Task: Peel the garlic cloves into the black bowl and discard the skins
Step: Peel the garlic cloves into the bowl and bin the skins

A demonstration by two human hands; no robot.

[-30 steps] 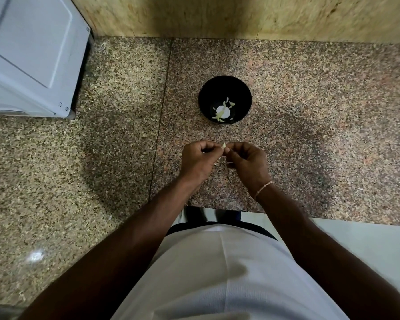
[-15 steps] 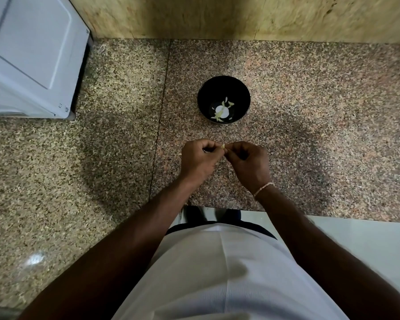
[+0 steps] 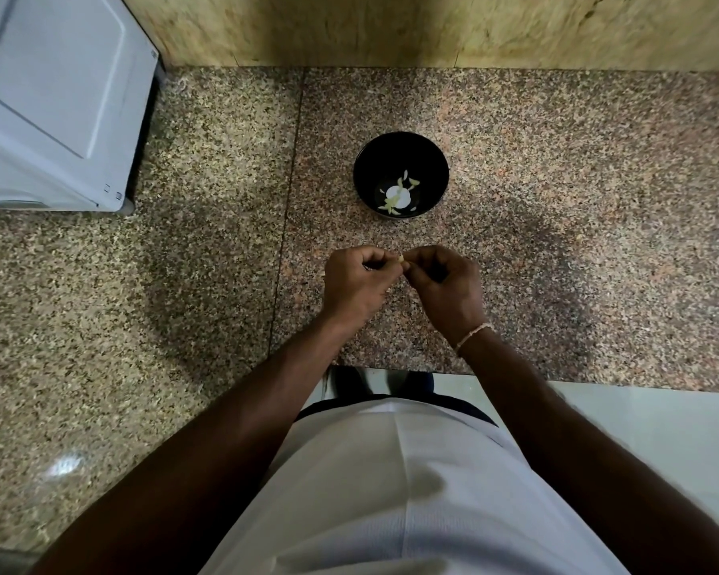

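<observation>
A black bowl (image 3: 401, 159) stands on the granite counter, with several pale garlic pieces (image 3: 399, 193) lying in its bottom. Just in front of it, my left hand (image 3: 355, 284) and my right hand (image 3: 447, 284) meet fingertip to fingertip. Both pinch one small pale garlic clove (image 3: 402, 259) between them; only its tip shows, the rest is hidden by my fingers. A thin bracelet circles my right wrist.
A white appliance (image 3: 55, 101) occupies the counter's back left corner. A yellowish stone wall (image 3: 432, 27) runs along the back. The counter's front edge (image 3: 598, 383) lies close to my body, with pale floor below at the right.
Both hands stay together on the clove, with only slight finger movement. The bowl has not moved.
</observation>
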